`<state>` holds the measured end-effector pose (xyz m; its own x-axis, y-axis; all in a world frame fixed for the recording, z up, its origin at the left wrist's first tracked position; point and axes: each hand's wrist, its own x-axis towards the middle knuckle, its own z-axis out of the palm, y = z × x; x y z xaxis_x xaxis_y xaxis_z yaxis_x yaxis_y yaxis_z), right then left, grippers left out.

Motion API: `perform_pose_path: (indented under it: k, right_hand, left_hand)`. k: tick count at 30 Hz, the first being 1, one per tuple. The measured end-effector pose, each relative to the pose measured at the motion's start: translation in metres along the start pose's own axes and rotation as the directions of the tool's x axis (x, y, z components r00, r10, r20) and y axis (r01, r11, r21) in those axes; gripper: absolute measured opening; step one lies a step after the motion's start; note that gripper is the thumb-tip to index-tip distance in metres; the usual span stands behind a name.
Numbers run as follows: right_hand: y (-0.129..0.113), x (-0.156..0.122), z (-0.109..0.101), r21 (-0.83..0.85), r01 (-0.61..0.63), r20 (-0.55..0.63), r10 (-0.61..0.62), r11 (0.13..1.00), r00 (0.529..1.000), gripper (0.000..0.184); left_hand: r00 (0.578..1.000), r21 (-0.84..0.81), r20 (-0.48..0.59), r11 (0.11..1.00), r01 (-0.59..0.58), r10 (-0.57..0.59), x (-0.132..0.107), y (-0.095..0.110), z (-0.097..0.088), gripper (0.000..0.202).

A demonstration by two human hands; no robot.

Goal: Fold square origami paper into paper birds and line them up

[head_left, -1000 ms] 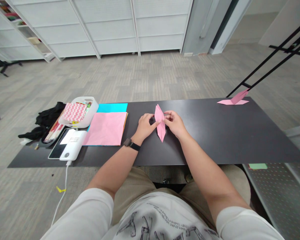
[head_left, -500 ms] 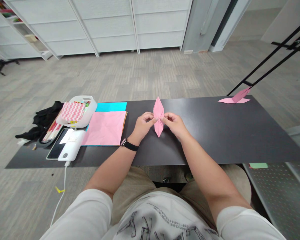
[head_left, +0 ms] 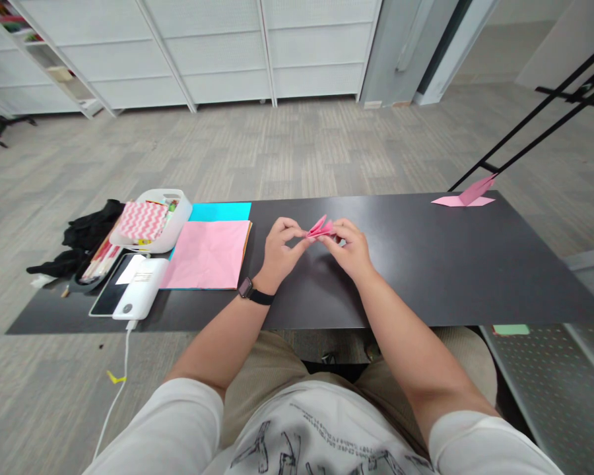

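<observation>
A flat, smooth, dark counter (head_left: pixel 426 264) is spread across the middle. On its left side, a thin, square pink sheet (head_left: pixel 208 254), a bit wrinkled, is laid partly over a bright blue sheet (head_left: pixel 221 211). Left of these, a white tub (head_left: pixel 181 214) with round corners is seen, and a pink-and-white zigzag packet (head_left: pixel 143 221) is held in it. At the far right, a pointy pink paper shape (head_left: pixel 468 199) is set. The left hand (head_left: pixel 282 247) and right hand (head_left: pixel 352 247) are curled, with thumbs and fingers pinched on a small folded pink paper (head_left: pixel 321 229). It is held between them, its flaps sticking up.
</observation>
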<state>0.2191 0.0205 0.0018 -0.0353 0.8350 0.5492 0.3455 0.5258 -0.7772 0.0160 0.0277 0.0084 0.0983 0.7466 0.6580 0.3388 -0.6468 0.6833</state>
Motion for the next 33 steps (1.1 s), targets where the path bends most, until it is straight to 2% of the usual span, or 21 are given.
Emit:
perform_pose_path:
  k: [3, 11, 15, 18, 21, 24, 33]
  right_hand:
    - [-0.0059, -0.0026, -0.0024, -0.07, 0.056, 0.034, -0.053, 0.996, 0.998, 0.015]
    - [-0.0097, -0.0034, -0.0064, -0.018, 0.156, 0.002, -0.156, 0.988, 0.988, 0.02]
    - [-0.0102, -0.0026, -0.0068, 0.01, 0.174, -0.002, -0.174, 0.985, 0.985, 0.021]
    - [-0.0108, -0.0023, -0.0059, 0.019, 0.141, 0.001, -0.141, 0.99, 0.99, 0.017]
    - [-0.0114, -0.0017, -0.005, 0.044, 0.055, 0.007, -0.055, 0.998, 0.998, 0.013]
    - [-0.0117, -0.0009, -0.0037, 0.091, -0.024, -0.007, 0.025, 0.996, 1.0, 0.016]
    - [-0.007, -0.003, 0.001, 0.203, -0.168, 0.013, 0.169, 0.964, 0.985, 0.024]
  left_hand:
    - [0.998, 0.034, -0.022, 0.998, -0.061, 0.062, -0.0015, 0.0003, -0.0029, 0.003]
    - [0.994, -0.025, 0.049, 0.995, -0.098, 0.099, -0.004, 0.0039, -0.0041, 0.015]
    - [0.995, -0.067, 0.053, 0.994, -0.082, 0.085, -0.0041, 0.0038, -0.0038, 0.012]
    - [0.996, -0.112, 0.038, 0.991, -0.073, 0.077, -0.004, 0.0022, -0.0035, 0.007]
    - [0.999, -0.102, 0.038, 0.994, -0.029, 0.033, -0.0037, 0.0029, -0.0028, 0.01]
    - [0.999, -0.089, 0.039, 0.995, 0.037, -0.033, -0.0039, 0.005, -0.0016, 0.017]
    - [0.987, -0.203, 0.052, 0.966, 0.158, -0.151, -0.0077, -0.0003, 0.0012, 0.025]
